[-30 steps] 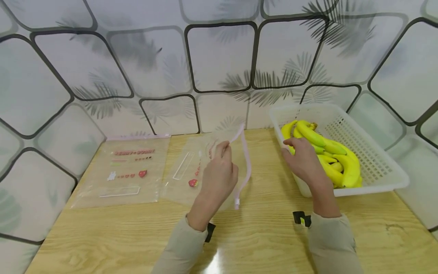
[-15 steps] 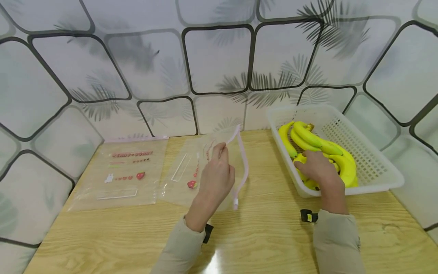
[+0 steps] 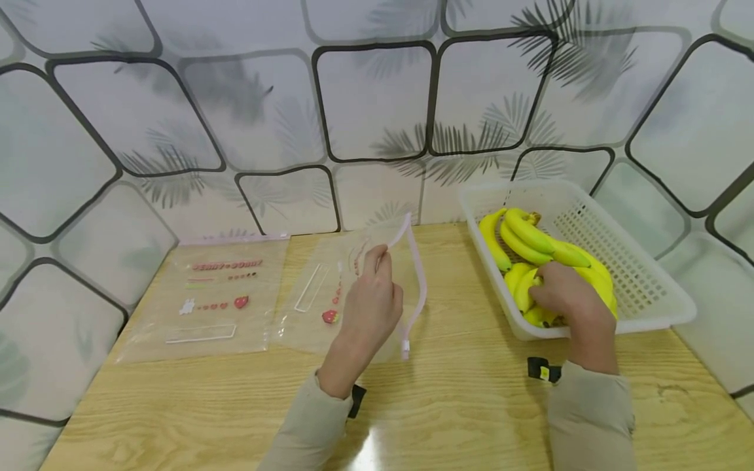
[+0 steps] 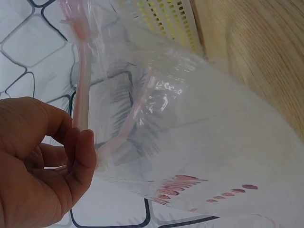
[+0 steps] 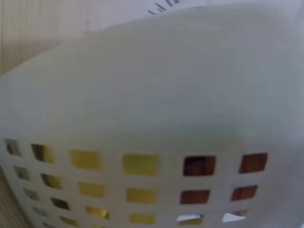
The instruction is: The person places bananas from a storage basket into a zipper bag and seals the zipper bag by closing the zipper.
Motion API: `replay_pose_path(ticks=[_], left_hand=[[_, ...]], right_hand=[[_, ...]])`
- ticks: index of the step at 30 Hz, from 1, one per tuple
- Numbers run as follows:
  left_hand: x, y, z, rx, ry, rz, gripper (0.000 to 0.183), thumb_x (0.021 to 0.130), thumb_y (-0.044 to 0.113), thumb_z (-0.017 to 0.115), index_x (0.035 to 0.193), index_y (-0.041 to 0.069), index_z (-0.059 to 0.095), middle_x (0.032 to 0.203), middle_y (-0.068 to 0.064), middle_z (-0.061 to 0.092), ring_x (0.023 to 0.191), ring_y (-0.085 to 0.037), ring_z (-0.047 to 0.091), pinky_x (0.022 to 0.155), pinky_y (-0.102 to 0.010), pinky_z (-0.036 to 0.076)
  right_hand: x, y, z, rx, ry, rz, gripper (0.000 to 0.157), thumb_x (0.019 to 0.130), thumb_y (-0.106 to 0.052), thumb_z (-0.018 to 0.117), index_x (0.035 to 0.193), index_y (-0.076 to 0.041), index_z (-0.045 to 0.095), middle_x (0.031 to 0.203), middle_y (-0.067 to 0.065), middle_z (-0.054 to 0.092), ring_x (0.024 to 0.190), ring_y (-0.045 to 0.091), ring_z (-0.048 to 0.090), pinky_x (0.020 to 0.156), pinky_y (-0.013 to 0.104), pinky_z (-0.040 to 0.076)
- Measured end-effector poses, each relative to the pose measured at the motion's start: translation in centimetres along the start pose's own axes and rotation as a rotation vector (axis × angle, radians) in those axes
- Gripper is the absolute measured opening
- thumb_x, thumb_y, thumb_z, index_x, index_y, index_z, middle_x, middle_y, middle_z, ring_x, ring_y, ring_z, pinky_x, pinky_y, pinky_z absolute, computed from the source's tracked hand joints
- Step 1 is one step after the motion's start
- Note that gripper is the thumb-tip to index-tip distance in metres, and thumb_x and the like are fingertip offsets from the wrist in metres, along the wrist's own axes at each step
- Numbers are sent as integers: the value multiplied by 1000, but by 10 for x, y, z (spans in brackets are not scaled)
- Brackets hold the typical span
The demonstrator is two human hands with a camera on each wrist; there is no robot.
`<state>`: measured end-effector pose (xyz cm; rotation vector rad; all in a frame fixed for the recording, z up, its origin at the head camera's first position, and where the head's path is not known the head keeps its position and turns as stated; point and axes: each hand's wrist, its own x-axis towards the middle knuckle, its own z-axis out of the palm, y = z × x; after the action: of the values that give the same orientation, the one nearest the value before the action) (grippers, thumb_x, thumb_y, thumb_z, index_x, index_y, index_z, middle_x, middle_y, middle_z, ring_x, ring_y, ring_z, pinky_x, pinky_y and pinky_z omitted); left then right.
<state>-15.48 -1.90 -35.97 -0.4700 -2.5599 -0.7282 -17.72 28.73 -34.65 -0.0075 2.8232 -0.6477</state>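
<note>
My left hand (image 3: 372, 304) pinches the pink zip edge of a clear zip bag (image 3: 312, 320), whose mouth gapes toward the basket. In the left wrist view, thumb and fingertips meet on the bag's pink rim (image 4: 83, 90). My right hand (image 3: 571, 294) is down inside a white plastic basket (image 3: 660, 275), gripping a bunch of bananas (image 3: 521, 284) near the front left corner. Most of its fingers are hidden among the fruit. Other bananas (image 3: 530, 235) lie around it. The right wrist view mostly shows the basket's side wall (image 5: 142, 95), with yellow behind its holes.
A second clear zip bag (image 3: 206, 294), printed with a bunny and strawberry, lies flat at the left. All this is on a wooden table (image 3: 459, 405). A patterned backdrop (image 3: 377, 98) stands behind and at both sides.
My right hand has moved from over the basket's left rim down into the bananas and rightward, its wrist now bent. The left hand still holds the bag's edge in place.
</note>
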Motion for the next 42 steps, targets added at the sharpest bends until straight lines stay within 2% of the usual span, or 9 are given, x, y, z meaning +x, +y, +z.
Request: replay_pose_path(ticks=[2, 5, 8, 11, 15, 19, 28, 33, 42], left_hand=[[0, 0, 0, -2, 3, 0, 39, 85, -7, 57, 124, -11, 56, 137, -19, 50, 44, -10, 33, 38, -19, 27], [0, 0, 0, -7, 7, 4, 39, 85, -8, 57, 124, -12, 56, 137, -19, 50, 44, -9, 33, 38, -18, 26], [0, 0, 0, -9, 9, 8, 39, 85, -8, 58, 124, -12, 56, 137, -19, 50, 45, -10, 34, 38, -19, 27], [0, 0, 0, -7, 9, 11, 39, 85, -8, 58, 123, -11, 57, 136, -19, 50, 45, -10, 35, 38, -19, 28], [0, 1, 1, -5, 6, 8, 39, 85, -8, 58, 124, -11, 57, 136, -19, 50, 45, -10, 35, 38, -20, 28], [-1, 1, 1, -9, -1, 2, 41, 85, -8, 57, 126, -11, 56, 137, -19, 50, 45, -10, 35, 38, -20, 28], [-1, 1, 2, -10, -1, 5, 42, 85, -8, 57, 127, -10, 55, 137, -20, 50, 45, -11, 37, 38, -20, 29], [-1, 0, 2, -1, 18, 8, 43, 84, -9, 59, 126, -11, 56, 136, -19, 50, 46, -12, 38, 38, -20, 30], [-1, -1, 2, -5, 31, 11, 42, 83, -9, 58, 125, -11, 56, 135, -19, 50, 45, -13, 38, 38, -22, 30]], right_hand=[[-2, -2, -2, -15, 17, -1, 13, 92, -10, 48, 84, -1, 55, 70, 8, 47, 61, 21, 49, 56, 31, 40], [-7, -7, -6, -18, 82, 4, 30, 102, -21, 46, 105, 8, 55, 80, 15, 53, 69, 26, 51, 59, 35, 42], [-13, -15, -10, 13, 198, 7, 48, 106, -34, 42, 124, 10, 49, 94, 22, 55, 78, 32, 52, 63, 39, 42], [-20, -25, -12, 67, 342, -7, 58, 106, -44, 37, 134, 5, 47, 109, 26, 57, 86, 37, 53, 67, 43, 42], [-26, -38, -11, 155, 498, -51, 56, 105, -48, 37, 134, -2, 51, 105, 22, 59, 87, 37, 52, 68, 44, 41], [-27, -47, -7, 202, 594, -117, 50, 105, -44, 44, 128, -1, 56, 101, 20, 59, 84, 33, 51, 67, 40, 39], [-24, -46, -6, 268, 613, -59, 52, 105, -45, 42, 131, -2, 55, 107, 22, 59, 84, 33, 52, 65, 39, 40], [-20, -42, -6, 301, 681, -40, 49, 104, -43, 45, 128, -3, 58, 103, 19, 58, 78, 28, 47, 63, 35, 38], [-13, -36, -5, 450, 821, 19, 44, 102, -41, 51, 119, -2, 64, 102, 8, 59, 72, 12, 49, 59, 15, 41]])
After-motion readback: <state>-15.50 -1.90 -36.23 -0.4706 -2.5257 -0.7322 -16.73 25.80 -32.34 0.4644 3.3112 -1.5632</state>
